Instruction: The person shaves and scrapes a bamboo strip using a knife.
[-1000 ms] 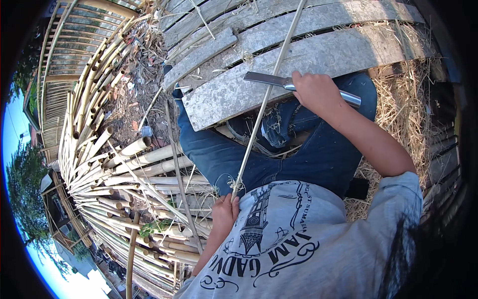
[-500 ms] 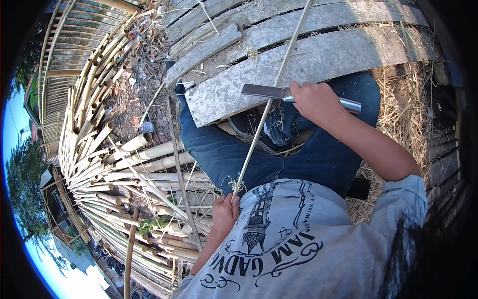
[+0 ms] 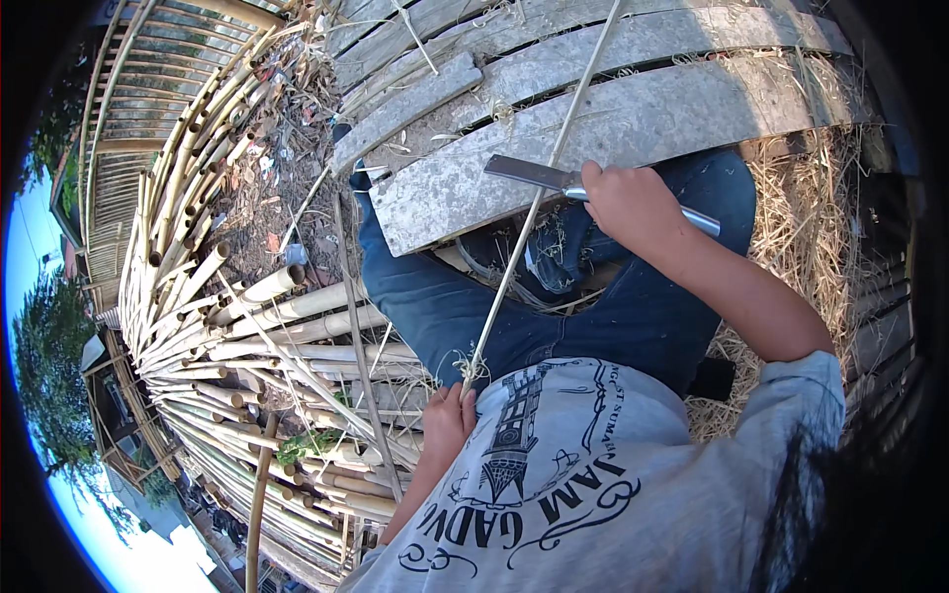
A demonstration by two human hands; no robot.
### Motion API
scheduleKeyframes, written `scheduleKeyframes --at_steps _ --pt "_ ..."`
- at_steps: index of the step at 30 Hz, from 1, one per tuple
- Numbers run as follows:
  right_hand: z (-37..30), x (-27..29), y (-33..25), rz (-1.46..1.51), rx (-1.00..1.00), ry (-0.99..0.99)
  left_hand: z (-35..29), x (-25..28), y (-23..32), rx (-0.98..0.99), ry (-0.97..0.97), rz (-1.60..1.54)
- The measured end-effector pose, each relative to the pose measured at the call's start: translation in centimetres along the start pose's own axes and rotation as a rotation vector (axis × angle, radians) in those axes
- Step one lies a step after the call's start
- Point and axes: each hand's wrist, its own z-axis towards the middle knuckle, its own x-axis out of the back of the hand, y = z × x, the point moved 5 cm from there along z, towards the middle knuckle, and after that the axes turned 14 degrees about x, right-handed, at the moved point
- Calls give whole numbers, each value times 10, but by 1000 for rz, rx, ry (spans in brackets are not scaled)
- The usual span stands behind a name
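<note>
My left hand point(image 3: 450, 417) is closed round the near end of a long, thin bamboo strip point(image 3: 511, 265), close against my shirt. Curly shavings cling to the strip just beyond those fingers. From there it slants up and away across my lap and over the planks. My right hand point(image 3: 631, 203) grips the shiny metal handle of a knife point(image 3: 524, 172). Its broad, dark blade points left and lies across the strip, above my right thigh. Whether the cutting edge touches the strip, I cannot tell.
Weathered wooden planks point(image 3: 593, 133) form a low platform over my legs, with a loose short board point(image 3: 410, 111) on top. Many cut bamboo poles point(image 3: 267, 287) are stacked at left. A straw-like heap of shavings point(image 3: 801, 227) lies at right. A bamboo fence point(image 3: 173, 69) stands far left.
The knife has tilted slightly, its blade tip rising and its handle end dropping. My left hand keeps its hold on the bamboo strip.
</note>
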Motion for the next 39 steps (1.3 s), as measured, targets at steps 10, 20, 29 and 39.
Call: scheduleKeyframes --at_steps 10,20,29,39 --pt "0 7 -6 94 10 31 -3 1 -2 -30 1 -23" --pt "-3 -1 -7 -62 22 11 -7 -1 -10 -39 0 21" --pt "-1 3 -12 -99 110 26 -4 -8 -14 -7 -25 -5" --pt "-6 3 -18 -102 186 70 -6 -4 -10 -29 -41 -24"
